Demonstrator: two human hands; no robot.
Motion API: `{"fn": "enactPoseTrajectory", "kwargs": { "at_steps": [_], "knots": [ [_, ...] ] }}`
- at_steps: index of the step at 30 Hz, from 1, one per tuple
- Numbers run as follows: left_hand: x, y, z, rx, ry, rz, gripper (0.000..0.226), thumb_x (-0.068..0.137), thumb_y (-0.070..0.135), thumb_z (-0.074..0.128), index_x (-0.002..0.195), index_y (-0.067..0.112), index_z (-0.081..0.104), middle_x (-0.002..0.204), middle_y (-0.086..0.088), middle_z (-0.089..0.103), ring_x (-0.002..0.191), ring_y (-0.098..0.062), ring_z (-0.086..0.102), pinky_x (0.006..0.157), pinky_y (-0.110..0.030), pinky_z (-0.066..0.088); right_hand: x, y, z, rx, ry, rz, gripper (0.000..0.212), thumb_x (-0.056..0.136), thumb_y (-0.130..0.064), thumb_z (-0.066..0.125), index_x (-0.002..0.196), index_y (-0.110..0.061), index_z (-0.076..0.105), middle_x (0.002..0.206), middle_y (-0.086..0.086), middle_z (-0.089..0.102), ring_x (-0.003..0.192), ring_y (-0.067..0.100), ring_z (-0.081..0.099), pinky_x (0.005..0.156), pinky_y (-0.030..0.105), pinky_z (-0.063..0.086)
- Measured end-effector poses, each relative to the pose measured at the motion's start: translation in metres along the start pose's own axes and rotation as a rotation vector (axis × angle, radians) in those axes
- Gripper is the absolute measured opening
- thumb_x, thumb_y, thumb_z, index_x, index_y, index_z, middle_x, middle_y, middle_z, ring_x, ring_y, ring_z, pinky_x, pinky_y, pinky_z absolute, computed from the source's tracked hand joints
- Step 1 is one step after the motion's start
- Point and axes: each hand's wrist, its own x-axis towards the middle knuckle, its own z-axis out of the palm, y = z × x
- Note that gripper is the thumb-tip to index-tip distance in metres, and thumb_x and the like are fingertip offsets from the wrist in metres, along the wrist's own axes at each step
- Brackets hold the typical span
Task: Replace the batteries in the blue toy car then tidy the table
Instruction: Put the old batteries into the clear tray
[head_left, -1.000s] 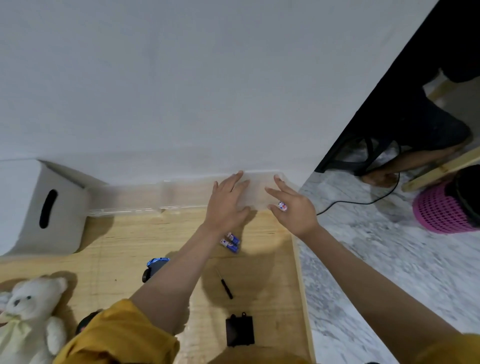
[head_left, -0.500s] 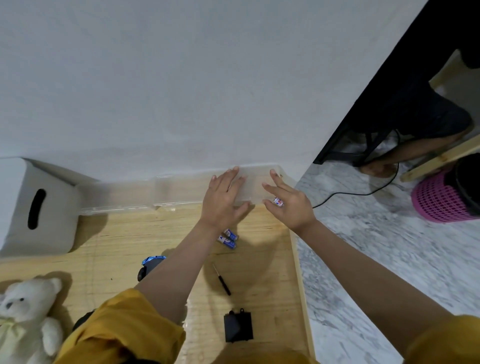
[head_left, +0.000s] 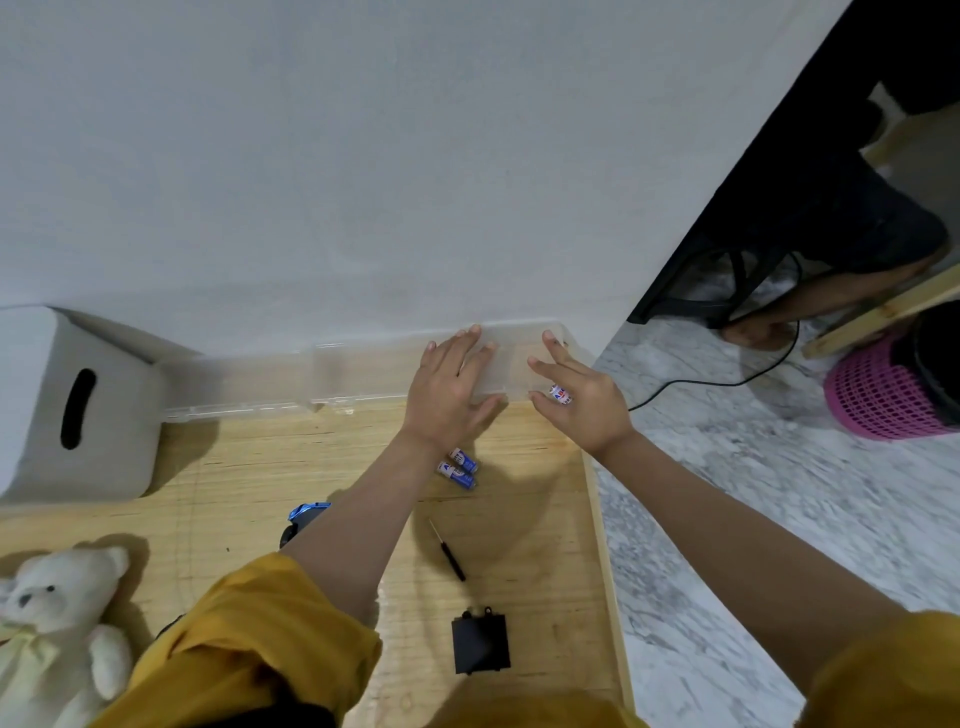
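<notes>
Fingers of the left hand (head_left: 451, 395) lie straight and flat on the lid of the clear plastic box (head_left: 511, 366) at the back edge of the table (head_left: 291, 467), pressing it rather than gripping it. The right hand (head_left: 582, 402) pinches one battery (head_left: 560, 393) between thumb and a finger, with the other fingers extended over the right end of the box lid. Two more batteries (head_left: 458, 467) lie side by side on the table just beside the left wrist. The blue toy car (head_left: 304, 519) sits further toward the person, largely covered by the left forearm. A small screwdriver (head_left: 448, 551) and the black battery cover (head_left: 480, 644) lie apart from the car on the table, so the compartment is judged to be open. The step in hand appears to involve the box lid; steady the box with the flat left palm, keep the pinched battery clear of the lid edge, and work the lid with the free right fingers. Whether the lid is latched cannot be determined, and the box contents do not show through the cloudy plastic. Battery markings are too small to read, so fresh and spent cells cannot be distinguished. A white bear (head_left: 57, 623) is cut off at the left frame edge.
</notes>
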Motion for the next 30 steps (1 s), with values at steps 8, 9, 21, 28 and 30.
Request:
{"fn": "enactPoseTrajectory", "kwargs": {
  "at_steps": [8, 9, 21, 28, 30],
  "knots": [
    [-0.001, 0.005, 0.001, 0.015, 0.010, -0.016, 0.061, 0.073, 0.046, 0.055, 0.118, 0.006, 0.062, 0.130, -0.018, 0.058, 0.117, -0.033, 0.057, 0.097, -0.052, 0.043, 0.001, -0.003, -0.002, -0.006, -0.023, 0.040, 0.036, 0.077, -0.034, 0.067, 0.110, -0.021, 0.070, 0.137, 0.000, 0.053, 0.099, 0.017, 0.069, 0.061, 0.034, 0.059],
    [-0.001, 0.005, 0.001, 0.021, 0.003, -0.013, 0.062, 0.073, 0.047, 0.055, 0.118, 0.006, 0.061, 0.130, -0.017, 0.058, 0.117, -0.033, 0.056, 0.097, -0.053, 0.043, 0.001, -0.004, -0.002, -0.004, -0.031, 0.057, 0.035, 0.076, -0.029, 0.071, 0.111, -0.021, 0.070, 0.137, -0.001, 0.052, 0.101, 0.016, 0.068, 0.063, 0.034, 0.059],
    [-0.003, 0.003, -0.012, -0.028, -0.159, -0.036, 0.066, 0.085, 0.051, 0.045, 0.135, 0.009, 0.048, 0.147, -0.014, 0.041, 0.133, -0.031, 0.042, 0.105, -0.058, 0.031, 0.018, -0.017, -0.030, -0.009, -0.212, 0.206, 0.041, 0.072, -0.037, 0.078, 0.111, -0.026, 0.069, 0.141, -0.012, 0.048, 0.126, 0.004, 0.049, 0.092, 0.032, 0.050],
    [-0.003, 0.006, -0.018, -0.001, 0.150, -0.033, 0.093, 0.074, 0.057, 0.064, 0.138, -0.001, 0.030, 0.136, -0.024, 0.036, 0.125, -0.036, 0.038, 0.096, -0.054, 0.046, 0.034, -0.038, -0.047, 0.071, 0.102, 0.171, 0.035, 0.066, -0.039, 0.082, 0.091, -0.015, 0.072, 0.096, -0.004, 0.061, 0.086, 0.010, 0.060, 0.072, 0.032, 0.052],
    [-0.005, 0.007, -0.017, 0.032, 0.226, -0.009, 0.093, 0.074, 0.061, 0.059, 0.136, -0.001, 0.031, 0.135, -0.022, 0.032, 0.123, -0.036, 0.039, 0.093, -0.055, 0.047, 0.045, -0.046, -0.050, 0.096, 0.192, 0.195, 0.035, 0.066, -0.039, 0.082, 0.089, -0.015, 0.071, 0.091, -0.007, 0.052, 0.080, 0.007, 0.056, 0.068, 0.026, 0.049]
  ]
}}
